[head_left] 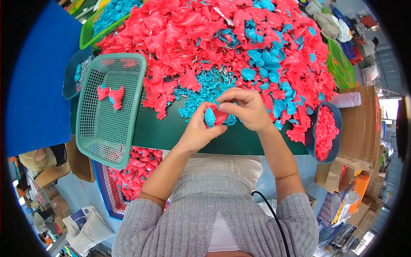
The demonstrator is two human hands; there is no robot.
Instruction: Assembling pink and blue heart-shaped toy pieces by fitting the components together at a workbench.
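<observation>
Two bare hands meet over the near edge of the green table (171, 132), just in front of the great heap of pink plastic parts (180, 38) that serves here as the landmark. The left hand (198, 130) cups a small assembly, a pink shell with a blue oval piece (212, 117) seated in it, its grip wrapped around the shell from below and from the left. The right hand (245, 109) comes over from the right, its thumb and fingertips pressed together on the top edge of the same piece, so both hands pinch it at once. The piece sits at the near foot of the heap, just above the table edge.

Within the heap, toward its right side, lies a cluster of loose blue oval parts (267, 64), and at its near foot, right behind the hands, a patch of small blue ring-shaped parts (201, 92). Left of the heap stands a teal mesh basket (92, 128) that holds one finished pink and blue assembly (110, 95). Right of the heap, at the table edge, a dark blue bowl (336, 128) is filled with small pink rings (325, 130). Beyond the heap's right flank stands a green basket (340, 64).
</observation>
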